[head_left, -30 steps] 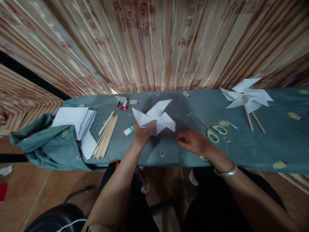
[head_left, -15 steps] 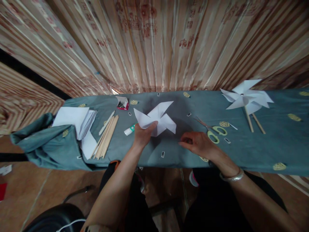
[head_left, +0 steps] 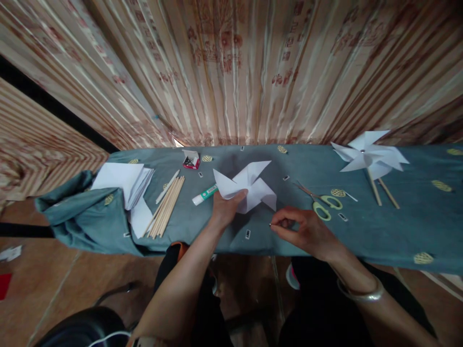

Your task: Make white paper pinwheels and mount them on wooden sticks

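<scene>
My left hand (head_left: 226, 209) grips a white paper pinwheel head (head_left: 249, 185) at its lower middle, holding it over the grey-green cloth (head_left: 379, 226). My right hand (head_left: 306, 231) hovers just right of it, thumb and forefinger pinched on something tiny, perhaps a pin, too small to name. A silver bangle (head_left: 361, 294) sits on that wrist. Green-handled scissors (head_left: 320, 202) lie just beyond my right hand.
Finished white pinwheels on sticks (head_left: 371, 154) lie at the right. To the left are a glue stick (head_left: 204, 195), a bundle of wooden sticks (head_left: 166, 207), stacked white paper (head_left: 125, 180) and a small red box of pins (head_left: 191, 160). A striped curtain (head_left: 235, 72) hangs behind.
My right hand has lifted off the cloth and closed into a pinch near the pinwheel. The view has shifted slightly, so everything sits lower and further right.
</scene>
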The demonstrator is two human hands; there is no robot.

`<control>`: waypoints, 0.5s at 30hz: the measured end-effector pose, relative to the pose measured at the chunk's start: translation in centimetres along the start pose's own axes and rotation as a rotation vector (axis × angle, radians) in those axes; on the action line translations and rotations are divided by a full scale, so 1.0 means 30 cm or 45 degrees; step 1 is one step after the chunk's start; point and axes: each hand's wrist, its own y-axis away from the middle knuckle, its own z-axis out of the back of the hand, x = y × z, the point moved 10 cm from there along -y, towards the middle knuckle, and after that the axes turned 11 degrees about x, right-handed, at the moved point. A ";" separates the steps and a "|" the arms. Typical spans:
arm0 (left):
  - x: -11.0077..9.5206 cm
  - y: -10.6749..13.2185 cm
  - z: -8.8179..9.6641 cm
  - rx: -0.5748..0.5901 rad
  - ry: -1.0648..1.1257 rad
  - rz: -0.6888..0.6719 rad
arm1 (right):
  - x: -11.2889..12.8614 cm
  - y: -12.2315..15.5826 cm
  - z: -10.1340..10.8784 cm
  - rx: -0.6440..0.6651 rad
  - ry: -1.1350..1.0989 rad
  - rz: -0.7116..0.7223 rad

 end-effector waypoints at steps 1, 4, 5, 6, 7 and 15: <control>0.002 0.006 -0.007 0.008 -0.007 0.003 | 0.027 0.011 0.017 -0.056 -0.060 0.023; 0.006 0.029 -0.036 0.054 -0.010 0.004 | 0.090 0.037 0.055 -0.201 -0.162 0.082; 0.006 0.038 -0.046 0.073 -0.005 0.001 | 0.107 0.042 0.064 -0.241 -0.164 0.102; 0.004 0.046 -0.055 0.089 0.002 -0.004 | 0.124 0.047 0.072 -0.280 -0.146 0.127; 0.002 0.054 -0.062 0.101 0.009 -0.008 | 0.141 0.052 0.078 -0.316 -0.110 0.155; -0.018 0.095 -0.081 0.085 0.078 0.046 | 0.220 0.093 0.124 -0.565 0.260 0.240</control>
